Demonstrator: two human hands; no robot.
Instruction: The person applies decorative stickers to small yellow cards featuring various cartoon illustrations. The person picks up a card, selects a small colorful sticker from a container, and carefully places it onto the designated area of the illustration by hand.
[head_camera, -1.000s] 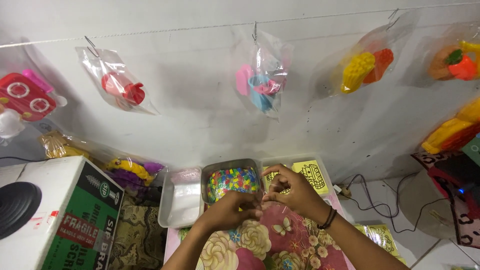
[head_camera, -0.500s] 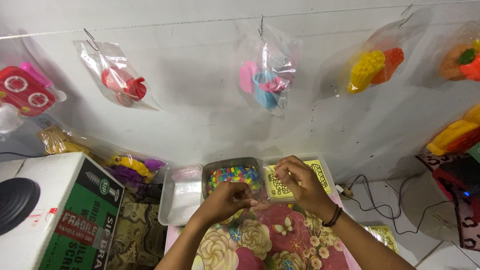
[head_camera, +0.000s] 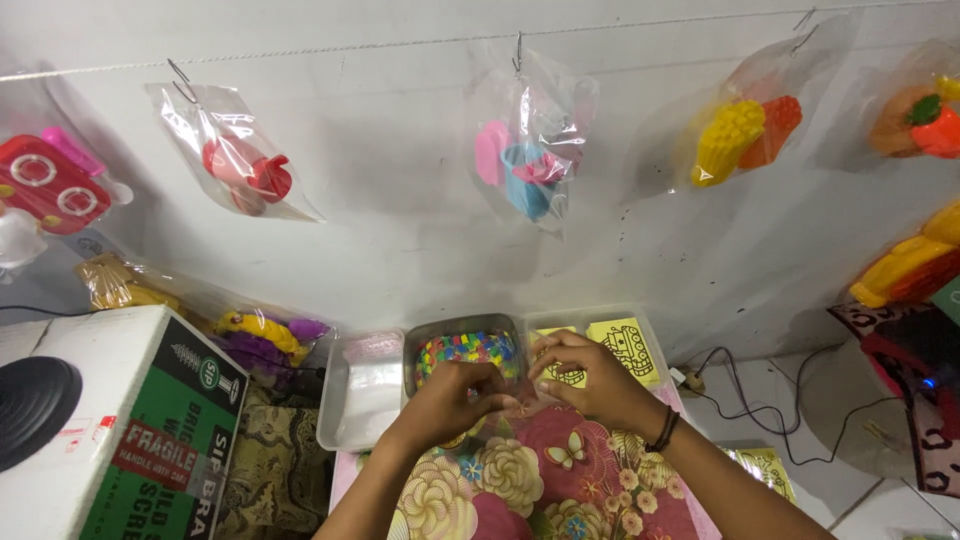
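Both hands meet at the near edge of the bead tray: our left hand (head_camera: 455, 395) is curled with its fingers pinched together over something too small to make out, and our right hand (head_camera: 580, 375) is bent in beside it, fingertips nearly touching the left ones, so we cannot tell what either one holds. The tray of mixed coloured beads (head_camera: 468, 348) sits just beyond the knuckles, between an empty-looking clear tray (head_camera: 362, 390) on the left and a tray of yellow printed cards (head_camera: 620, 340) on the right, all on a flowered cloth (head_camera: 520, 480) over the desk. We judge the chief risk to be a dropped piece: anything that slips from a pinch this fine would vanish into the busy pattern of the cloth or roll off the near edge. A wrist nudging the bead tray could also scatter beads, and the right forearm lies close to the cards.
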